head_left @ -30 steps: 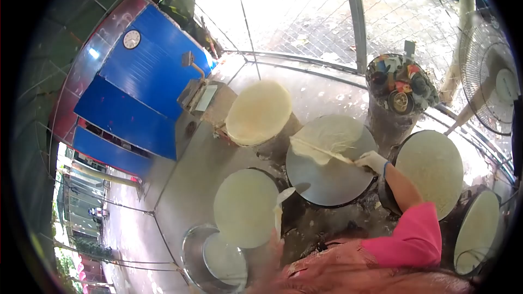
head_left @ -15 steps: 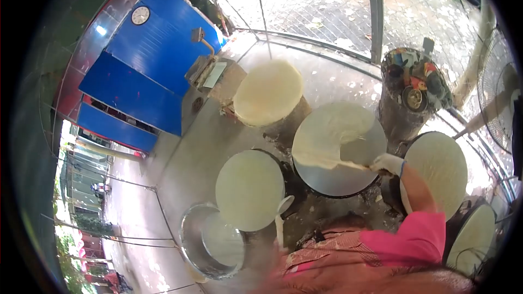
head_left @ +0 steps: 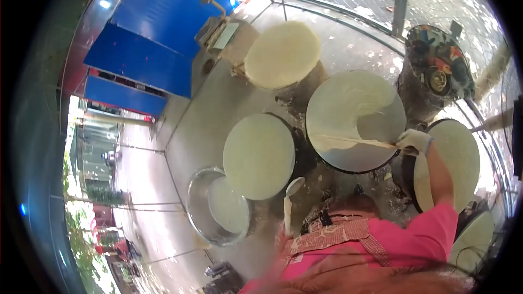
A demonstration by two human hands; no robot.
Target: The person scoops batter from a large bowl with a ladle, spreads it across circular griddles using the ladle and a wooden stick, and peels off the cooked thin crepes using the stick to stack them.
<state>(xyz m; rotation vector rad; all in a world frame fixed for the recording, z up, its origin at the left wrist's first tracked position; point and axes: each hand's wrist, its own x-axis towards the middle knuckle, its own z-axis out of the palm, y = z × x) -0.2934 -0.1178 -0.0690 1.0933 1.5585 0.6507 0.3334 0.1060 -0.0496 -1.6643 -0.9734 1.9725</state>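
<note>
My right hand [head_left: 415, 142], in a white glove, is closed round the end of a long flat spreader [head_left: 348, 141]. The spreader's batter-coated blade lies across the near part of a large round griddle [head_left: 376, 126]. Pale batter [head_left: 340, 103] covers the griddle's far and left side in a curved layer; grey surface shows right of centre and along the near edge. Low in front of my body, my left hand [head_left: 285, 233] is partly hidden by my sleeve and grips a ladle [head_left: 288, 207] by its pale handle, bowl end pointing away.
A second griddle [head_left: 259, 155], coated pale, stands to the left beside a metal pot [head_left: 194, 212] of pale liquid. Beyond is a round pale sheet [head_left: 283, 54] on a stand. Another coated griddle [head_left: 455, 166] is at right. A cluttered drum [head_left: 417, 92] stands behind, near the wire fence.
The camera view has shifted, showing more of my body and the ladle. Relative to the griddle, the spreader has moved slightly toward me. Both hands keep their holds.
</note>
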